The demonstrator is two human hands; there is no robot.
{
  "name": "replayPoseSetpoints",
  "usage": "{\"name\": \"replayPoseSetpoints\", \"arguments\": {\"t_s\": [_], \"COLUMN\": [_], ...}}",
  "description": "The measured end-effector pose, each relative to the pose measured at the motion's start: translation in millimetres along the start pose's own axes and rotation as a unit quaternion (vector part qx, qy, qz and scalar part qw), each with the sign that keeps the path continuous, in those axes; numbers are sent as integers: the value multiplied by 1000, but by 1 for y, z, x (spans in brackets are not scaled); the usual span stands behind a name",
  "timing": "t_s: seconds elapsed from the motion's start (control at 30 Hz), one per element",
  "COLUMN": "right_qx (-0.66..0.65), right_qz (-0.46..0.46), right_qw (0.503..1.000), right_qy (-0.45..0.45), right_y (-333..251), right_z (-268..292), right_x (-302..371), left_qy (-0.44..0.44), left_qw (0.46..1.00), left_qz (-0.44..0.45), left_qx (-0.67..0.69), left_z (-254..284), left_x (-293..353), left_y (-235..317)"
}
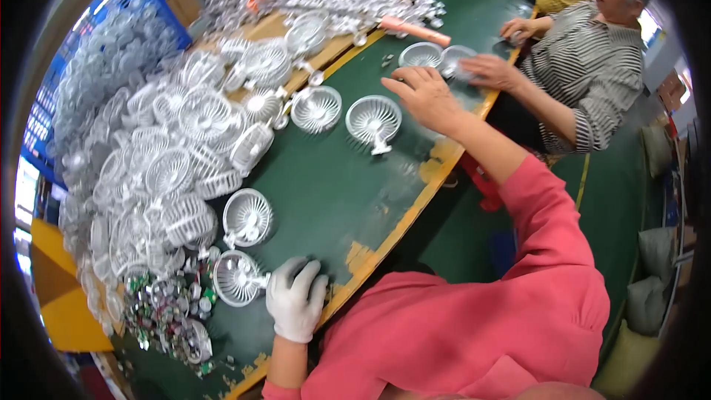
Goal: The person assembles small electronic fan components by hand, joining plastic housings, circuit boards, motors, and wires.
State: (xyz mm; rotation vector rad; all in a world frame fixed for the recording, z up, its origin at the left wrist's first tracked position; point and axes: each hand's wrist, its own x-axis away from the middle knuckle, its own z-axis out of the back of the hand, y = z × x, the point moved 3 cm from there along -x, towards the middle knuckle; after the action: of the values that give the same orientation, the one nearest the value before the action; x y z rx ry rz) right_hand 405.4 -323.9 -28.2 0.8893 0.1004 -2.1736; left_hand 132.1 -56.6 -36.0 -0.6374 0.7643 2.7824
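Observation:
My left hand (295,300), in a white glove, rests near the front edge of the green table with its fingers slightly bent and apart. Against its left side lies the short stem of a round white fan housing (237,278). A second fan housing (248,218) sits just beyond. Bare and stretched out, my right hand (426,96) is over the table farther right, fingers spread and nothing seen in them. Left of it lies a fan housing with its stem toward me (374,120), and another housing (316,110) beside that. A round grille (422,55) is just past my fingertips.
A large heap of white fan housings (174,155) covers the table's left side. Small circuit boards with wires (167,307) are piled near its front. At right, a co-worker in a striped shirt (585,67) handles a round part (458,61). An orange-pink tube (415,30) lies at the back.

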Motion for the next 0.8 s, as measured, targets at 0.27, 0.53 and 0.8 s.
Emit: {"name": "replayPoseSetpoints", "arguments": {"t_s": [0.27, 0.53, 0.8], "right_qx": [-116, -327, -420], "right_qz": [125, 264, 259], "right_qw": [979, 898, 869], "right_qy": [-114, -131, -40], "right_y": [-49, -190, -251], "right_z": [7, 60, 51], "right_x": [8, 21, 24], "left_qy": [8, 42, 68], "left_qw": [999, 998, 990], "left_qz": [-44, -12, 100], "left_qx": [13, -34, -68], "left_z": [3, 34, 81], "left_x": [0, 29, -10], "left_y": [-2, 3, -49]}}
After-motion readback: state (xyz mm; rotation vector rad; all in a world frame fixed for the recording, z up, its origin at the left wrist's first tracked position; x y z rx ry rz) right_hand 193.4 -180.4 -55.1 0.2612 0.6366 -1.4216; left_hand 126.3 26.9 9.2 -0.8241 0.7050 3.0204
